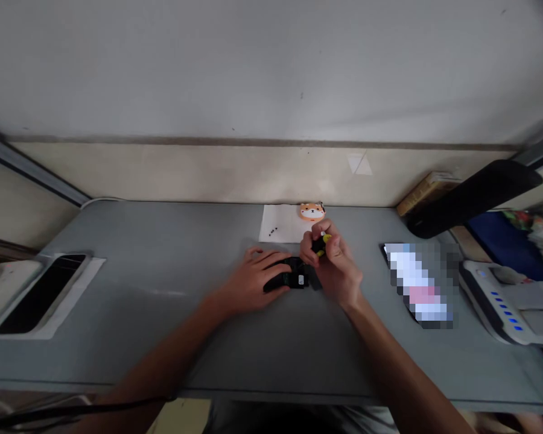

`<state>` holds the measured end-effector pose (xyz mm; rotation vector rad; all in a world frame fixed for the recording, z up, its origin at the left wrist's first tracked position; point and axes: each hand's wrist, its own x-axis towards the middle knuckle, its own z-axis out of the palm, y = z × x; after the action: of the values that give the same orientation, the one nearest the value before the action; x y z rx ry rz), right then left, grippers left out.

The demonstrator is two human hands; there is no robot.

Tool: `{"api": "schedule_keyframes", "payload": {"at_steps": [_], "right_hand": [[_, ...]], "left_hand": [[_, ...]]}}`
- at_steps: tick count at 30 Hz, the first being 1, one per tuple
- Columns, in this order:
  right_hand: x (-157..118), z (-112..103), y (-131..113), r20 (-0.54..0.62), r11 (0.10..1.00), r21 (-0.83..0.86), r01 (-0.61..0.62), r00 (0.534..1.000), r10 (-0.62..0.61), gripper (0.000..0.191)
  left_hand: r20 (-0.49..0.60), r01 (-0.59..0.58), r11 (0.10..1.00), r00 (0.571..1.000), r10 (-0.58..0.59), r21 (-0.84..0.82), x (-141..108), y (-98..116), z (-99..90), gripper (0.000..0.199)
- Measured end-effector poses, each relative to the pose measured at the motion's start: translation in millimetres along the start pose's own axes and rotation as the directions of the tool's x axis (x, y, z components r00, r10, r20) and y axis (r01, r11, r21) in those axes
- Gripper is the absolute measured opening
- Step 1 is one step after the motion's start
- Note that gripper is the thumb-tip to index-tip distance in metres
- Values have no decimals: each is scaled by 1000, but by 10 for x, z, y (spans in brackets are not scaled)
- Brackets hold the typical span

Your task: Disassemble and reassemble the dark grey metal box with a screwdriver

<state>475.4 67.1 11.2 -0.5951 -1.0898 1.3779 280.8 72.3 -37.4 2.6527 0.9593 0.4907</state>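
From the head view, here we go: the paper is my marker, and the black device lies flat on the desk, just on my side of it. My left fingers are spread over the device's left part, thumb along the near edge, pinning it between them. My right fingers are clamped on a stubby black-and-yellow tool, up by the paper's near right corner, right over the device's other end. It looks like a screwdriver, and I'd call this screw work; whether the tip is touching, I can't tell, my own fingers hide it.

So, doing it well: left firm, no sliding! Tool square to the surface, seated fully before any twist, pressure straight down, then slow turns; a tilt could chew the slot. Left fingertips well clear of the tip, in case it slips. And those tiny dark bits on the paper's left half, likely screws: mind my sleeve-side sweep, one nudge could scatter them.
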Motion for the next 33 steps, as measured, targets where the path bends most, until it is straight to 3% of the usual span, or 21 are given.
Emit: {"api": "schedule_keyframes", "payload": {"at_steps": [11,33], "right_hand": [[11,13,17,11,1000,24,6,1000,-6,37],[-26,10,70,68,1000,-1,18,998,-18,36]], "left_hand": [[25,35,999,999,-34,-33,19,2,6,38],[43,45,998,998,-43,-41,32,4,-3,42]]}}
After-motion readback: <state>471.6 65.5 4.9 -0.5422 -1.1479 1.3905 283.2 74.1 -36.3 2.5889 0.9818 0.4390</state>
